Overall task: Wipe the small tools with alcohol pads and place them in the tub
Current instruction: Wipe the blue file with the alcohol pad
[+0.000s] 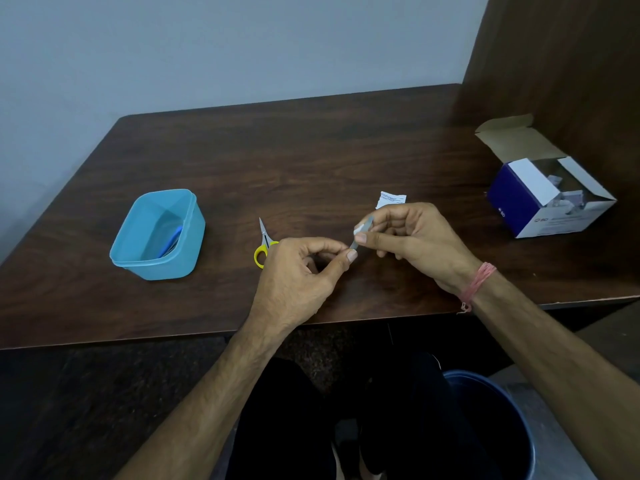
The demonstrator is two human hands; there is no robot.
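Left hand pinches slim grey metal tool; right hand grips white alcohol pad around it.
Blue plastic tub far left; yellow-handled scissors partly behind left hand; torn white wrapper, open pad box right.

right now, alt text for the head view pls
Both hands hold a small grey tool over a dark wooden table; the right hand wipes it with a white pad, the left hand pinching its end. Yellow-handled scissors lie beside a blue tub.

Glossy wood table, translucent plastic tub.
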